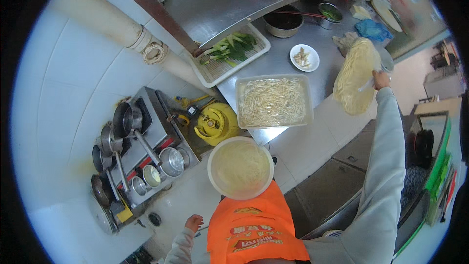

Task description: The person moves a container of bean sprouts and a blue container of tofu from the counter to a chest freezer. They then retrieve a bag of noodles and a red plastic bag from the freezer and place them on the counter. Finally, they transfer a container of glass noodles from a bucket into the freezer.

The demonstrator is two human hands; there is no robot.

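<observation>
My right hand (381,79), at the end of my outstretched arm, grips the gathered plastic of a large clear bag of pale yellow noodles (357,77) at the counter's right edge. Low on the left hangs my left hand (194,223), empty, with its fingers loosely bent. Before me a translucent round tub (240,168) holds thin pale strands in cloudy liquid. Beyond it, a rectangular plastic bin (274,102) of bean sprouts stands on the corner of the steel counter (278,57). A small white plate (304,58) with pale cut pieces sits behind the bin.
A white basket (231,55) of cut greens lies under the steel shelf (220,4). Left of the counter is a yellow gas cylinder (217,123). A stove stand with several saucepans (127,119) is by the tiled wall. Dark floor covers (326,187) lie right.
</observation>
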